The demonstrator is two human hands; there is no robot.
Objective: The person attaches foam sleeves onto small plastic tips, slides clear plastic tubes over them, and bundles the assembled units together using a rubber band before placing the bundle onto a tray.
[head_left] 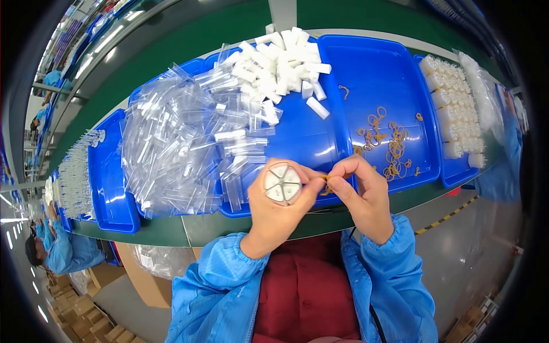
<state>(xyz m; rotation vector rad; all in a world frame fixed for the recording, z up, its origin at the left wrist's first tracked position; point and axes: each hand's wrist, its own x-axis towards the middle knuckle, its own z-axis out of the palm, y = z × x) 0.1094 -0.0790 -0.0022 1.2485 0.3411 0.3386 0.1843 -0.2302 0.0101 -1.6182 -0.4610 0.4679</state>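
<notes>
and the left hand (pixel 269 220) has its grip wrapped round a bundle (pixel 283 183), white wedge-shaped ends facing up in a neat ring, held just above the near edge of the central blue tray (pixel 303 134). over to the right hand (pixel 369 200), thumb and forefinger together, clamped on a yellowish rubber band (pixel 325 176), and the left fingertips meet it there, right beside the bundle. just beyond, loose rubber bands (pixel 396 146) lie scattered across the right-hand blue tray (pixel 372 63), mostly in its near half. look left and there's a great glossy heap of clear plastic sleeves (pixel 163 134), spilling against a pile of white blocks (pixel 280 63) at the far end of the central tray. out on the far right, rows of white bundled pieces (pixel 454 108) stand stacked beside a clear plastic bag (pixel 483 97). on the far left, rows of pale, thin pieces (pixel 74 177) line up next to another blue tray (pixel 108 188), all along the green worktop (pixel 211 230). below that, a cardboard box (pixel 140 280) sits by clear plastic wrapping (pixel 163 260), and a co-worker in blue (pixel 71 248) bends at the worktop further left.
</notes>
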